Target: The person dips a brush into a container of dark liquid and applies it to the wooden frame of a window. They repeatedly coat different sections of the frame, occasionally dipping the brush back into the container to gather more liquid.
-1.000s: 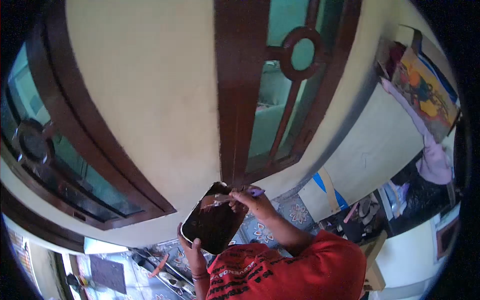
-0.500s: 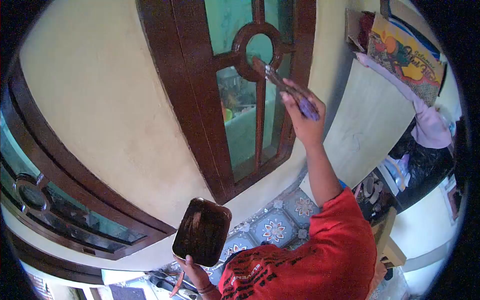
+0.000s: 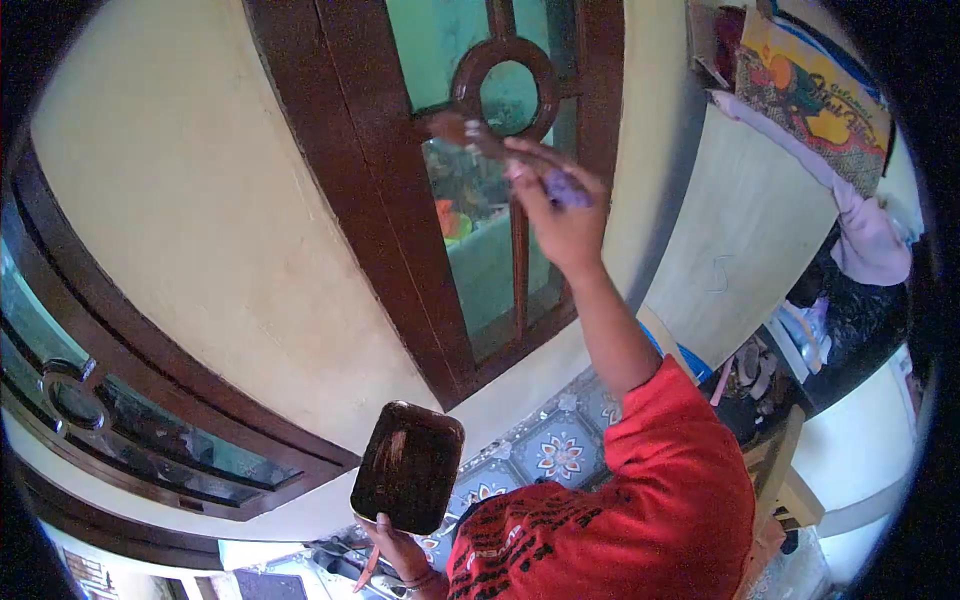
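My right hand [image 3: 555, 205] is raised and grips a paintbrush [image 3: 490, 145] with a purple handle. Its brown-loaded bristles rest on the crossbar left of the round ring in the dark brown window frame [image 3: 400, 230]. My left hand [image 3: 395, 545] holds a rectangular tray [image 3: 408, 467] coated in dark brown paint, low down in front of the cream wall [image 3: 200, 220]. My red sleeve [image 3: 680, 460] fills the lower right.
A second brown-framed window [image 3: 90, 400] curves along the left. Patterned floor tiles [image 3: 555, 455] lie below. A pale board [image 3: 740, 240] leans at the right, with a colourful poster [image 3: 815, 85], a pink cloth [image 3: 870, 245] and clutter beyond it.
One second ago the brush was dipped at the tray. My right hand then lifted it to the window ring and has now moved it left along the crossbar. The tray stayed low.
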### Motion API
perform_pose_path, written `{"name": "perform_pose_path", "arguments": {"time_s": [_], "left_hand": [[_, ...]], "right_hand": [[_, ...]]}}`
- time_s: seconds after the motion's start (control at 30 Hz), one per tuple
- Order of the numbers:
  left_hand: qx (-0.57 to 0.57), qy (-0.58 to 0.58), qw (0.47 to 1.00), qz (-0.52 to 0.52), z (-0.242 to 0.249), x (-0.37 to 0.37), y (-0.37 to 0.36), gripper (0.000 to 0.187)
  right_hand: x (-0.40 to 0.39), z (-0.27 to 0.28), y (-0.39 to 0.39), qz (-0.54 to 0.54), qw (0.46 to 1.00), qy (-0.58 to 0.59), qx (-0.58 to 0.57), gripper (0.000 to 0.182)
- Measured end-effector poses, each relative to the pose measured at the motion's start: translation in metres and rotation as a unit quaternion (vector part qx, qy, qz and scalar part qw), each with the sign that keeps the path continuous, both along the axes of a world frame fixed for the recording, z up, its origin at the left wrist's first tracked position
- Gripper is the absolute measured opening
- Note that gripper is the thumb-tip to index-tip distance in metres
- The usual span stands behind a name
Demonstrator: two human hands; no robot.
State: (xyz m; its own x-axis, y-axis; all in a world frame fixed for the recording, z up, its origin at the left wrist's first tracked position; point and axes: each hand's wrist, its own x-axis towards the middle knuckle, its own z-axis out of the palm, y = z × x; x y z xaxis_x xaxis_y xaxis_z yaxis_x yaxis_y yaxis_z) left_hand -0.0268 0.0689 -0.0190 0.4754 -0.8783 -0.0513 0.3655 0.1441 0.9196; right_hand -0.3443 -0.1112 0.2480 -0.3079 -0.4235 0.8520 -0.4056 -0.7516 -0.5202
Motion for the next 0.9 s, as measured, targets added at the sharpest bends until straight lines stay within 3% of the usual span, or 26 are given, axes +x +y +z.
{"name": "perform_pose_path", "arguments": {"time_s": [0.2,0.33,0.4,0.57,0.73,0.8,0.9], "left_hand": [[0.001,0.016,1.0,0.008,-0.005,0.007,0.002,0.075],[0.0,0.013,1.0,-0.011,-0.006,0.006,-0.001,0.077],[0.002,0.014,1.0,-0.013,-0.003,0.005,-0.001,0.078],[-0.011,0.011,0.999,-0.036,-0.002,0.005,-0.001,0.076],[0.013,-0.004,0.999,-0.033,-0.001,0.004,0.002,0.074],[0.016,-0.013,0.999,-0.04,0.0,0.004,0.002,0.074],[0.019,-0.001,0.999,-0.029,-0.001,0.007,0.003,0.074]], "right_hand": [[-0.027,-0.008,-0.011,-0.042,0.991,-0.123,-0.025,0.019],[-0.005,0.003,-0.006,0.056,0.993,-0.094,-0.041,0.02],[0.003,0.007,0.0,0.118,0.991,-0.059,0.009,0.02],[-0.026,0.006,-0.012,-0.016,0.992,-0.127,-0.024,0.018],[-0.023,0.003,-0.008,0.059,0.977,-0.202,-0.044,0.019],[-0.023,-0.013,-0.015,0.094,0.973,-0.212,0.0,0.019],[-0.041,-0.041,-0.018,0.04,0.971,-0.235,0.006,0.018]]}}
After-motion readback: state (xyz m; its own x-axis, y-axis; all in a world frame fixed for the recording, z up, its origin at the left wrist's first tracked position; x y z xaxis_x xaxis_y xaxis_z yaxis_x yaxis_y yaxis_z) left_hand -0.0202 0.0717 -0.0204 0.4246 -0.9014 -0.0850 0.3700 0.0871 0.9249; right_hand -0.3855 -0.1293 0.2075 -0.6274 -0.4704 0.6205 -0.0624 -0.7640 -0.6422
